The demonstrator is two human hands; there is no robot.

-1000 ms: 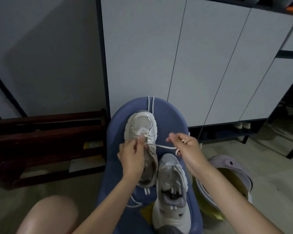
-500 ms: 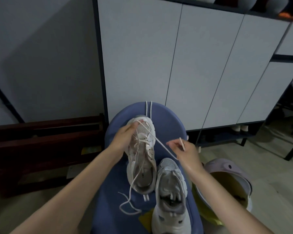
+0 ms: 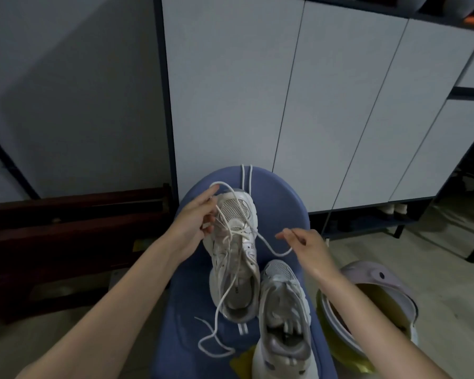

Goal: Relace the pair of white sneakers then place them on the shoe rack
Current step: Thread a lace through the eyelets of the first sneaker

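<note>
Two white sneakers lie on a blue padded seat (image 3: 279,192). The far sneaker (image 3: 237,258) points away from me, partly laced, with a loose white lace (image 3: 216,318) trailing over its heel onto the seat. My left hand (image 3: 196,218) is at its toe's left side, pinching a loop of that lace. My right hand (image 3: 305,243) hovers right of the sneaker and pinches the other lace end, which sags in a curve. The near sneaker (image 3: 283,318) sits by the first one's heel, without a lace.
White cabinet doors (image 3: 312,105) stand behind the seat, with a low open shelf (image 3: 367,222) of shoes beneath. A dark wooden rack (image 3: 66,236) stands at left. A round lilac tub with a yellow inside (image 3: 378,305) sits on the floor at right. Two white cords (image 3: 246,176) hang over the seat's far edge.
My left hand moved from the lace eyelets up to the toe, drawing a loop of lace with it. My right hand shifted right, and its lace went from taut to slack.
</note>
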